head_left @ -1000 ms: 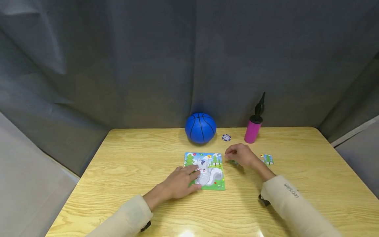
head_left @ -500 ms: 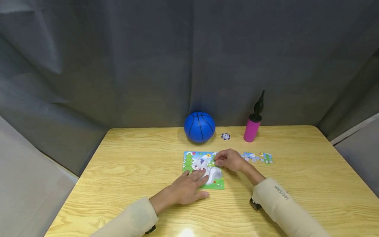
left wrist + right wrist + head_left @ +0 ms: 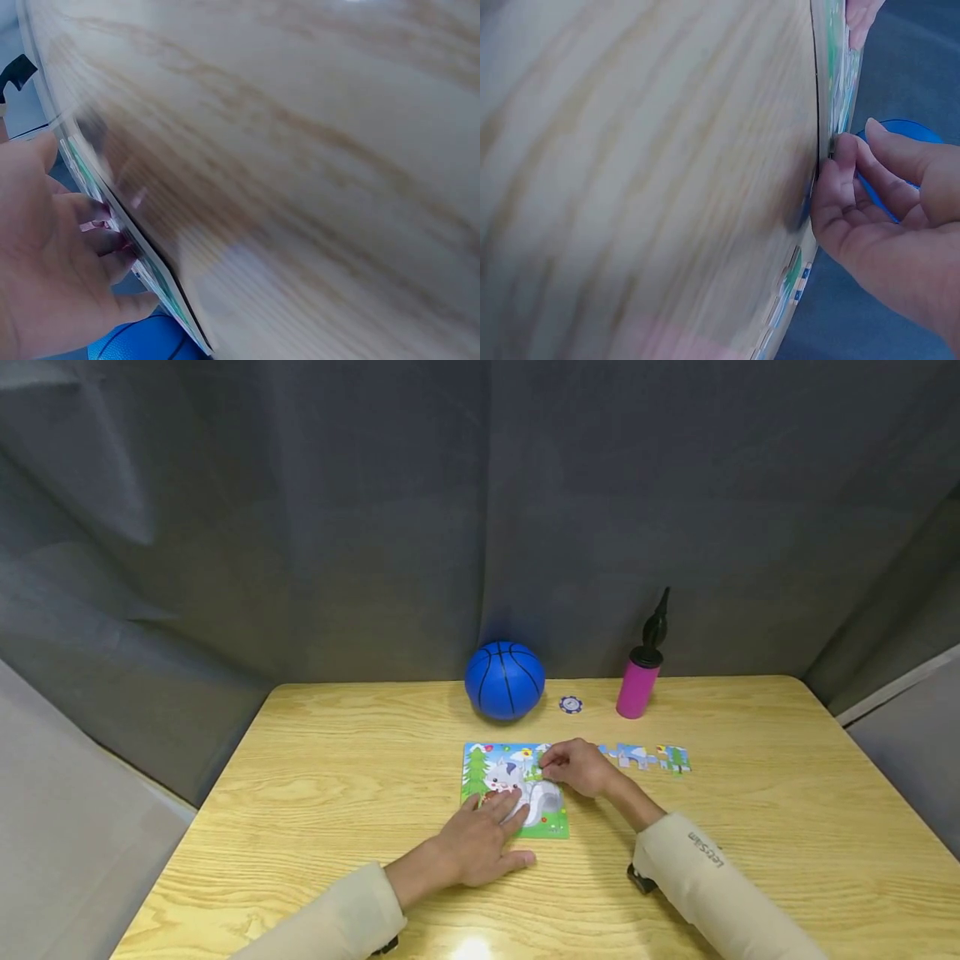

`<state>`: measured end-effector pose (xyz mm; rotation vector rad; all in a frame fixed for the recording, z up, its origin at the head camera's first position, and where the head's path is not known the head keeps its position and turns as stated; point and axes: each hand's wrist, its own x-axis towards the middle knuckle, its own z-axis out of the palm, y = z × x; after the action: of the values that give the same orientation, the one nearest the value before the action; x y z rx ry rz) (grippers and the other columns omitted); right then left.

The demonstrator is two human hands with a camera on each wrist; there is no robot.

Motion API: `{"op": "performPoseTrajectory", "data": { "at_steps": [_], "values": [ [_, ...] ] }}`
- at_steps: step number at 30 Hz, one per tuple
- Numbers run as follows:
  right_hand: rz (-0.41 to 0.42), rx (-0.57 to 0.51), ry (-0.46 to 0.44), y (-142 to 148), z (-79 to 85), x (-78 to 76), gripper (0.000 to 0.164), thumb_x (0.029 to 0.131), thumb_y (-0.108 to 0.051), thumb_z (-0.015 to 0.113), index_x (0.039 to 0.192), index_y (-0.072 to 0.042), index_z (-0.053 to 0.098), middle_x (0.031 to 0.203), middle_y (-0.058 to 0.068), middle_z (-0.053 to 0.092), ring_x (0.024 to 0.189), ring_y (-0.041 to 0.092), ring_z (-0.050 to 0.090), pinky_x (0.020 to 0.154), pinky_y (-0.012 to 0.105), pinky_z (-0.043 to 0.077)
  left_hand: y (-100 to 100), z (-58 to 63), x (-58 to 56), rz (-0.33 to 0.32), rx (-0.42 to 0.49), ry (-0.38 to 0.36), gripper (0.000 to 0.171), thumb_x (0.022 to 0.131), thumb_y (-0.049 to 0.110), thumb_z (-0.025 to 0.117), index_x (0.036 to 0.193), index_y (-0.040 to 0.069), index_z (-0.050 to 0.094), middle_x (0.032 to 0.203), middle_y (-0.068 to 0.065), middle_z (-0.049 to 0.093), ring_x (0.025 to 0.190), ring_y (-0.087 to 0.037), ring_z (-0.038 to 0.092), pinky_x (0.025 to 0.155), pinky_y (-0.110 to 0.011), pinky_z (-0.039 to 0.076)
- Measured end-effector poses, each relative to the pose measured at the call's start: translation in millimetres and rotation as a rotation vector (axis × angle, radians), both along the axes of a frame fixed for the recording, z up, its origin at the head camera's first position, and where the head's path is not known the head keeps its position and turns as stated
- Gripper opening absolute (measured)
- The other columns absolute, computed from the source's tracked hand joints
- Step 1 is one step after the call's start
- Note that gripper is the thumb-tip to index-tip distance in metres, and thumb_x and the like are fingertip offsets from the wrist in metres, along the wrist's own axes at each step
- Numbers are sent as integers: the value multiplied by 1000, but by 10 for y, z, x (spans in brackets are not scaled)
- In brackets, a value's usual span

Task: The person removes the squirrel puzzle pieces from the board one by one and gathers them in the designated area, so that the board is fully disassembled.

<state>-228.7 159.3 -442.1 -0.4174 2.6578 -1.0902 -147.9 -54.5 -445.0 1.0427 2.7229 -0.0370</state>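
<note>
A square jigsaw puzzle with a cartoon squirrel lies on the wooden table. My left hand rests over its lower middle with the fingers spread, covering part of the picture. At the upper right edge, my right hand has thumb and fingertips pinched together on a puzzle piece, mostly hidden by the fingers. In the right wrist view, those fingertips sit right at the puzzle's edge. Several loose puzzle pieces lie to the right, partly behind the right hand.
A blue basketball stands behind the puzzle. Beside it lies a blue-and-white poker chip. Farther right, a pink hand pump with a black nozzle stands upright. A dark curtain hangs behind the table.
My right hand has moved left from the loose pieces to the puzzle's upper right edge, uncovering those pieces. The left hand has slid slightly right and nearer, showing more of the squirrel.
</note>
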Motion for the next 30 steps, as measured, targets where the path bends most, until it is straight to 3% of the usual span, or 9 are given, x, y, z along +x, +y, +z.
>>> {"op": "performPoseTrajectory", "data": {
  "at_steps": [7,16,30],
  "values": [
    [3,24,9,-20,9,-20,11,90,-8,62,96,-3,70,83,5,68,74,9,55,69,24,47,14,15,8,5,-37,4,73,96,64,25,152,18,24,160,-6,16,148,-21,18,117,-50,23],
    [16,74,10,-44,-14,-51,13,90,-7,62,96,-8,74,93,4,71,85,13,58,80,33,50,22,17,3,6,-36,-12,72,96,63,26,152,18,24,160,-6,16,148,-21,17,117,-50,22],
    [86,59,16,-32,40,-32,9,90,-5,61,91,-9,69,85,2,66,75,11,51,69,26,44,21,39,22,11,-38,-16,72,95,63,26,152,19,24,160,-4,15,148,-20,17,117,-50,22]
  ]
}}
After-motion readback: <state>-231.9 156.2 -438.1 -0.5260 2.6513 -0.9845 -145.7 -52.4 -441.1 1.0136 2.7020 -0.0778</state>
